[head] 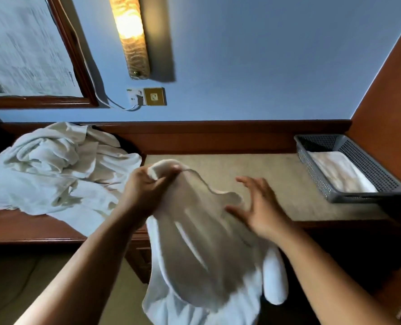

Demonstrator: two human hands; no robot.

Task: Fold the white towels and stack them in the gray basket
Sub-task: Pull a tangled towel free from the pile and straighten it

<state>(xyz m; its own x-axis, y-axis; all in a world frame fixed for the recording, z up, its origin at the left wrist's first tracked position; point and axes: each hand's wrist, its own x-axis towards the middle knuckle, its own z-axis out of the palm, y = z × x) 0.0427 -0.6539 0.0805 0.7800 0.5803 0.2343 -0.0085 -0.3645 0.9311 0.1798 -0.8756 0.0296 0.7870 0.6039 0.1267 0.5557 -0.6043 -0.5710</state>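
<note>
white towel (pixel 199 254): held up over the front edge of the desk (pixel 265 165); its top corner is bunched inside the left hand (pixel 148 186), and the rest is draped down and to the right, past the desk edge, below both hands; much of the cloth is blurred.
left hand: closed around that upper corner, fingers curled over the cloth; the forearm is raised from the lower left.
right hand (pixel 262 212): held wide, fingers spread and straight, thumb out, at the towel's right edge, lower than the left hand; nothing is gripped. The thumb and palm seem to be laid against the cloth, though contact cannot be confirmed through the blur.
gray basket (pixel 368 160): set at the right end of the desk, beside the wooden side panel (pixel 387 102), well apart from both hands; a folded white towel (pixel 340 174) is laid flat inside.
crumpled white towels (pixel 54 170): heaped on the left of the desk, just beside the left forearm.
wall: a lit lamp (pixel 131 36), a mirror frame (pixel 73 43) and a socket (pixel 145 96) are mounted above the desk.
</note>
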